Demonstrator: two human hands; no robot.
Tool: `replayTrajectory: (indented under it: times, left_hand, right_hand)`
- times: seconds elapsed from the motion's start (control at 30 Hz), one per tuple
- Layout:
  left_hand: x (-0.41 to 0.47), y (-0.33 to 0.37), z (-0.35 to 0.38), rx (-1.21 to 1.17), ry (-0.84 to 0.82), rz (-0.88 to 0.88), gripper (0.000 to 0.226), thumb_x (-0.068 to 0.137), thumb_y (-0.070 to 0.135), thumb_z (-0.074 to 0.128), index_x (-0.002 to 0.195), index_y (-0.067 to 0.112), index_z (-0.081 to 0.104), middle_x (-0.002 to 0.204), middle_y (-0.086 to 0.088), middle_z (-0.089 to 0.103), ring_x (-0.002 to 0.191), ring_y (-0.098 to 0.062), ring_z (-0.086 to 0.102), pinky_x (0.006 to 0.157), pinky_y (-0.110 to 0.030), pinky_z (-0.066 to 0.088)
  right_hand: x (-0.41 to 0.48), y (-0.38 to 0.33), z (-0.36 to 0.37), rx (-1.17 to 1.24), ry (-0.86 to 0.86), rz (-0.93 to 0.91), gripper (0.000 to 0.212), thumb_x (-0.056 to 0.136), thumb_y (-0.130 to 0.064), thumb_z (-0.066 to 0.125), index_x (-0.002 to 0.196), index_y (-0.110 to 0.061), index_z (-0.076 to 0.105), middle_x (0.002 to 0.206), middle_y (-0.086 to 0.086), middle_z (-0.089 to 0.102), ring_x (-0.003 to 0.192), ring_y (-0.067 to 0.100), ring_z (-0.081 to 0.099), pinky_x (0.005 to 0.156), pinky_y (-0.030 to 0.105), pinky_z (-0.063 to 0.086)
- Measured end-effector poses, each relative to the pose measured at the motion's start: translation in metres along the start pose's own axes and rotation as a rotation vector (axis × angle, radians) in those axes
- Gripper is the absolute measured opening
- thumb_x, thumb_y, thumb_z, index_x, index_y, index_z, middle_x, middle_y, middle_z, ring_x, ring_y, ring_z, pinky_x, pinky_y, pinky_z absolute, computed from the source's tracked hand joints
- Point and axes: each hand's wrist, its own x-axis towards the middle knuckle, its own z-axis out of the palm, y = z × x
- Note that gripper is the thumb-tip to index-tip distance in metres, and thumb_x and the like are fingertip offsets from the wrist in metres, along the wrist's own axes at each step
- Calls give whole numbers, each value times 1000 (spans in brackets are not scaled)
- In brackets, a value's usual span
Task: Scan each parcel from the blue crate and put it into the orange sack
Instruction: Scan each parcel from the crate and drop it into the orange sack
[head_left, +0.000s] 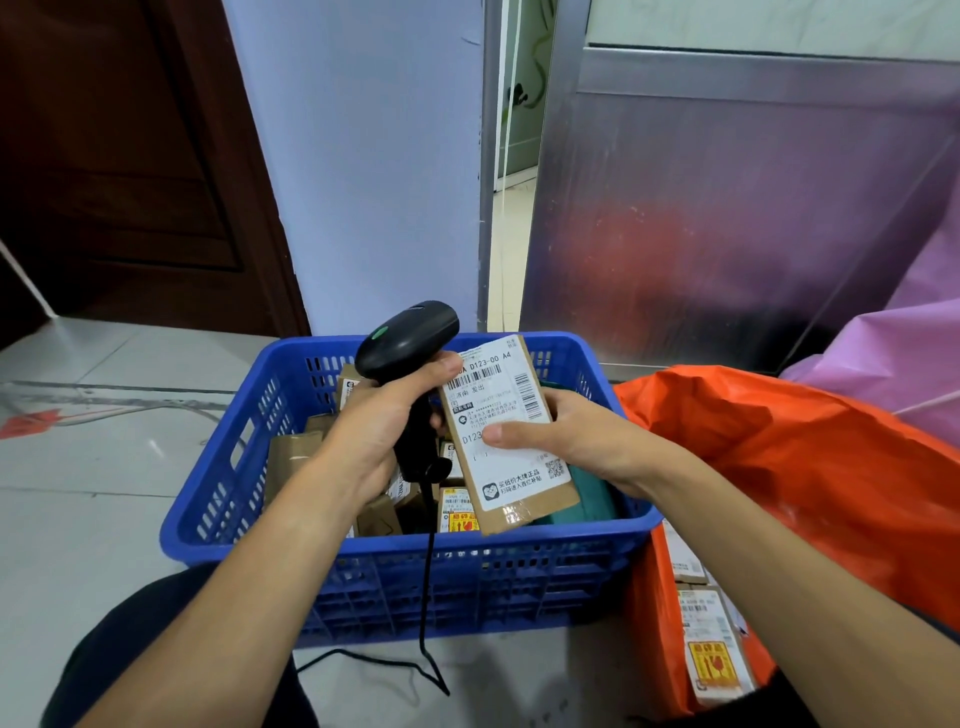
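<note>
**Step in hand: scan.**

Your left hand grips the scanner by its handle. The fingers are curled round it and the thumb lies against the head. Your right hand pinches the parcel, with the thumb across the label and the fingers behind.

You hold the parcel above the crate, tilted, with the label facing you. The barcodes near its top edge are uncovered. The scanner head is just beside the parcel's top left corner; whether the two touch cannot be told. No beam shows on the label, so treat the scan as unconfirmed.

**Next move (judged):**

1. Aim the scanner window at the top barcode.
2. Keep your right thumb below the barcode.
3. Once the scan registers, carry the parcel right, over the crate rim, to the sack.
4. Release the parcel inside the sack. Its mouth lies open just beside the crate, and boxes already lie in it.

**Caution:** the cable hangs from the handle down the crate's front wall to the floor. Keep it clear of the parcel.

More cartons lie in the crate, so the task looks partway done.
</note>
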Motion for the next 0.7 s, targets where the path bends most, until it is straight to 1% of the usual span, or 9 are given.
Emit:
replayTrajectory:
  times: [0.07,0.13,0.2,0.23,0.3,0.37,0.5,0.63,0.7]
  left_hand:
    - [3,-1,-1,2,9,-13,32,87,27,82,113,8,77,112,-18,78,64,-15,57,67,-30,52]
    - [5,0,-2,-4,18,-21,31,90,27,79,115,8,76,114,-18,78,58,-13,54,67,-32,51]
    - [5,1,-3,-9,16,-19,27,94,23,75,115,7,74,105,-13,79,55,-12,52,65,-30,51]
    - [4,2,-4,-10,8,-17,28,94,21,73,117,5,73,96,-10,78,54,-12,52,63,-29,51]
    - [2,2,-4,-5,-23,-15,33,95,19,71,123,1,69,83,-5,72,54,-12,51,63,-29,50]
    - [-2,2,-4,23,-61,-15,34,96,20,71,123,0,68,81,-5,70,54,-12,51,64,-30,50]
    - [-8,3,1,128,-135,1,27,97,23,70,114,3,73,87,-11,73,55,-14,55,65,-31,52]
    - [-11,0,4,191,-210,12,37,88,26,75,112,-2,72,82,-11,70,58,-17,55,67,-34,50]
    - [-12,-2,6,210,-228,12,32,90,22,75,111,-2,71,79,-12,68,56,-18,53,66,-35,49]
  right_hand:
    - [1,0,0,-55,69,6,45,88,-23,81,128,-17,62,112,-3,78,99,14,76,80,26,60]
    - [4,4,-3,-249,260,-8,56,82,-35,86,126,-20,53,110,-7,75,93,9,75,78,29,62]
    - [9,10,-9,-425,467,-24,60,78,-48,85,118,-24,47,109,-11,70,95,9,72,82,37,62]
    - [10,12,-13,-434,538,-32,60,78,-51,84,115,-24,45,110,-10,69,97,11,70,85,41,61]
    - [10,12,-20,-367,632,-49,59,81,-48,83,114,-20,43,112,-8,68,102,16,69,89,45,60]
    - [8,7,-26,-309,692,-61,58,84,-44,82,116,-17,42,115,-4,67,103,17,68,89,44,60]
    - [6,3,-35,-299,801,-65,62,83,-45,82,119,-15,41,121,-1,64,109,21,65,94,48,57]
    - [4,3,-39,-302,822,-73,63,83,-47,81,119,-15,41,120,-2,64,107,21,65,92,49,57]
    - [3,2,-38,-350,833,-74,61,84,-48,80,118,-15,41,117,-3,62,105,21,64,90,47,57]
